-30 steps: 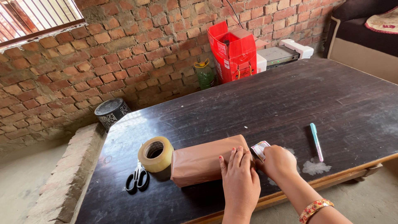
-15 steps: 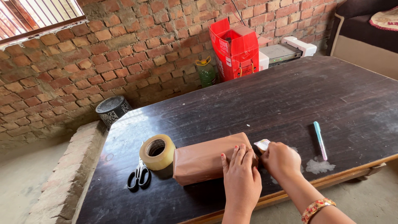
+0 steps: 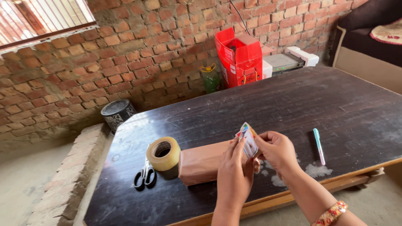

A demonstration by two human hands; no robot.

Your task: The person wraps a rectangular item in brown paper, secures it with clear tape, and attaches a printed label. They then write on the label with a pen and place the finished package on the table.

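Both hands hold a small colourful card (image 3: 248,140) just above the dark table (image 3: 335,109). The left hand (image 3: 233,175) has its fingers closed on the card's lower edge, and the right hand (image 3: 278,152) pinches its right side. The card is perhaps a sticker sheet; it is too small to tell. Below it lies a brown wrapped package (image 3: 203,162), with a tape roll (image 3: 163,153) and scissors (image 3: 145,178) at its left.

Home yard; brick wall (image 3: 159,54); sofa (image 3: 368,37)
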